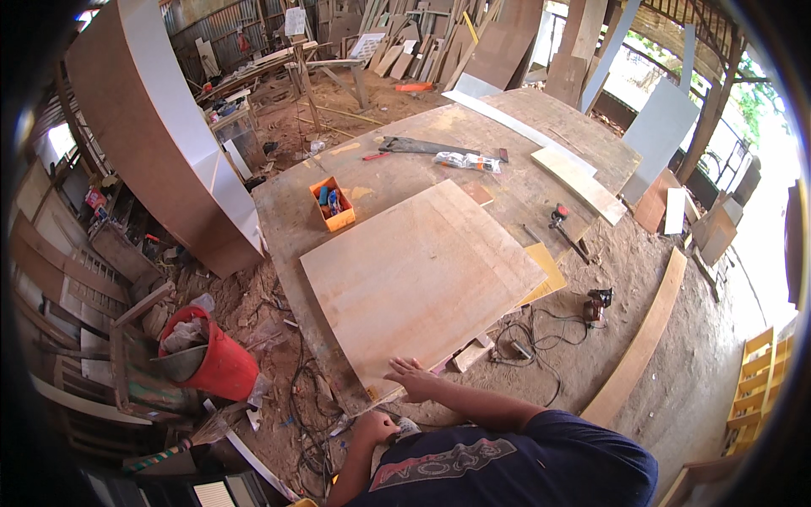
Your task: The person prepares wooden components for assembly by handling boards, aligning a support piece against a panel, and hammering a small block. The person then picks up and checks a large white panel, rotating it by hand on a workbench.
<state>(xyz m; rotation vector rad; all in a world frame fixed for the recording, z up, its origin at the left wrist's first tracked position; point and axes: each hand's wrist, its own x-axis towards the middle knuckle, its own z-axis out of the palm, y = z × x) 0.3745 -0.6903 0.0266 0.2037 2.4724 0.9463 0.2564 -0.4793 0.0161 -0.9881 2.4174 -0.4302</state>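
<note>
A square, pale plywood panel [422, 270] lies flat on the large wooden worktable [287, 211] in front of me. My right hand [411, 378] rests on the panel's near corner, palm down with its fingers spread. Just below that corner, beside the table's edge, is my left hand [378, 427]. Its fingers are curled closed, and whatever may be inside them is hidden. A yellow board [543, 275] sticks out from under the panel's right side. Beyond the panel's far left edge stands an orange box [341, 221] with small items in it.
Farther back on the table lie a handsaw [422, 146], a plastic packet [467, 161] and a plywood strip [583, 182]. A clamp [572, 235] sits at the right edge. On the floor are a corded power tool [595, 309], a red bucket [232, 369] and tangled cables. A tall cabinet [139, 127] stands left.
</note>
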